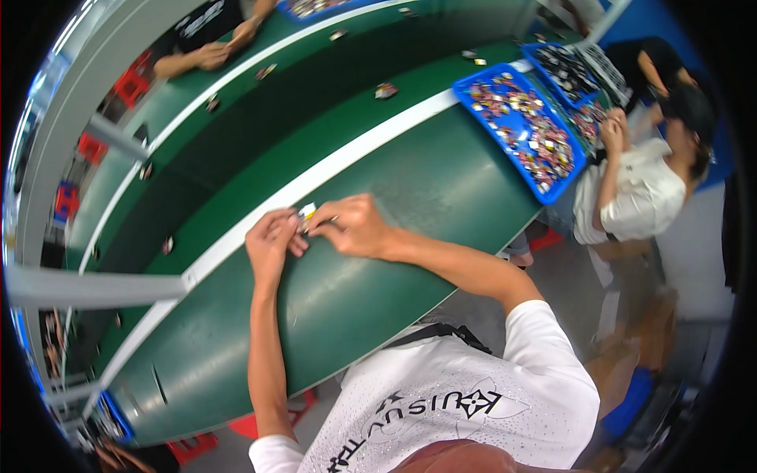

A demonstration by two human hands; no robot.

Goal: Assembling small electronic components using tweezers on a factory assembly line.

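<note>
Red stools (132,79) stand at the far left, beyond a green strip (252,165) carrying scattered small parts behind a white rail (315,184). Over the green surface (426,185), near that rail, the person's left hand (270,235) is raised, its fingers bent and nearly closed about a small white-and-yellow piece (308,211). The piece sits between both hands. From its right, the right hand (359,226) meets it with thumb and forefinger pinched together, the remaining fingers curled in; the exact contact is too small to tell. Farther right, a blue tray (564,183) full of colourful small parts rests on the surface, near a co-worker in white (637,189).
</note>
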